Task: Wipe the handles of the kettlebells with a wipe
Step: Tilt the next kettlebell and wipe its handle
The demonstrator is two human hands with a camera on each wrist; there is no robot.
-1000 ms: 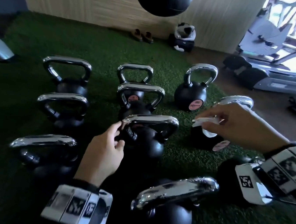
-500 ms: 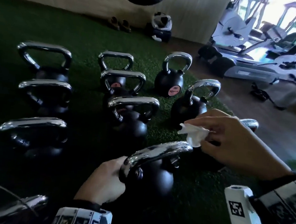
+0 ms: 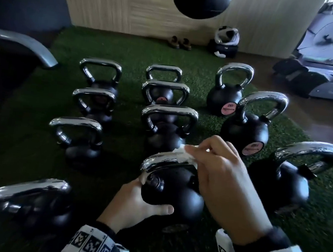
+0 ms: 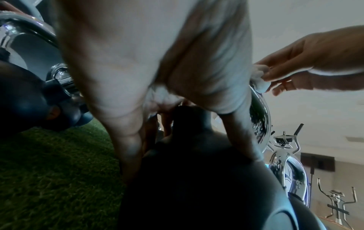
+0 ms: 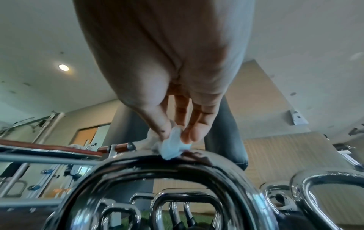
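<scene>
Several black kettlebells with chrome handles stand in rows on green turf. The nearest middle kettlebell has its chrome handle just under my hands. My left hand grips its black ball from the left, thumb across the front, also seen as the left hand over the ball. My right hand pinches a small white wipe and presses it on top of that handle. In the right wrist view the wipe sits on the handle's crown between thumb and fingers.
A black punching bag hangs above the far rows. Shoes and a bag lie by the back wall. Exercise machines stand at the right on wooden floor, and a grey machine arm juts in at left.
My left hand slid from the handle's left corner down onto the ball of the near kettlebell. My right hand brought the wipe left and down onto that handle.
</scene>
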